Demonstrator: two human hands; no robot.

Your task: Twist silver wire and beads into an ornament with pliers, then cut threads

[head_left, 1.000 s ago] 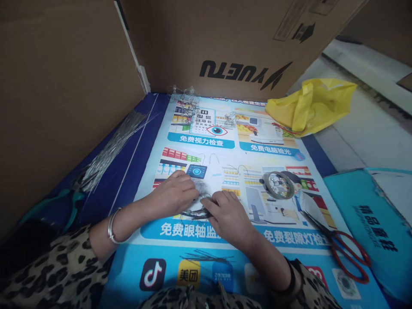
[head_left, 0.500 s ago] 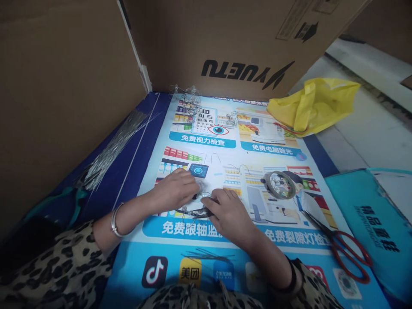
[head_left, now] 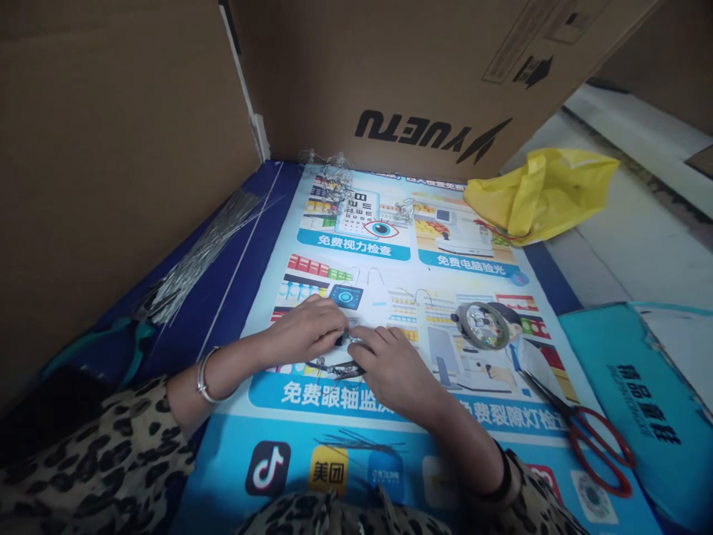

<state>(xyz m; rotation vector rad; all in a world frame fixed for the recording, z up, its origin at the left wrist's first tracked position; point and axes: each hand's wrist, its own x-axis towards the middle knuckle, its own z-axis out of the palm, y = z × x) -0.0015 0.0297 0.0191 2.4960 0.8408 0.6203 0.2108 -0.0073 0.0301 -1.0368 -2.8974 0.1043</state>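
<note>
Over the middle of the printed poster (head_left: 267, 416), my left hand (head_left: 309, 325) and my right hand (head_left: 387, 364) meet fingertip to fingertip. Both are closed in a pinch on a thin wire, which their fingers mostly hide. Just below the fingertips lies a dark, slender piece with small clear beads (head_left: 334, 369), partly under my right hand. A few bent wires (head_left: 374, 276) rest beyond the hands. To the right sits a tape-roll-like ring (head_left: 506, 327) with small clear beads inside. Short dark wires (head_left: 359, 441) lie nearer my body.
Straight silvery wires (head_left: 203, 253) lie at left by teal-handled pliers (head_left: 139, 345). Tangled beaded wire pieces (head_left: 334, 178) sit at the back before a cardboard box (head_left: 312, 89). At right are red-handled scissors (head_left: 601, 453), a yellow bag (head_left: 546, 193) and a teal bag (head_left: 618, 371).
My right hand's fingertips have moved up and left, closing against those of my left hand. The small wire loop that showed between them is now mostly covered. The view has shifted slightly.
</note>
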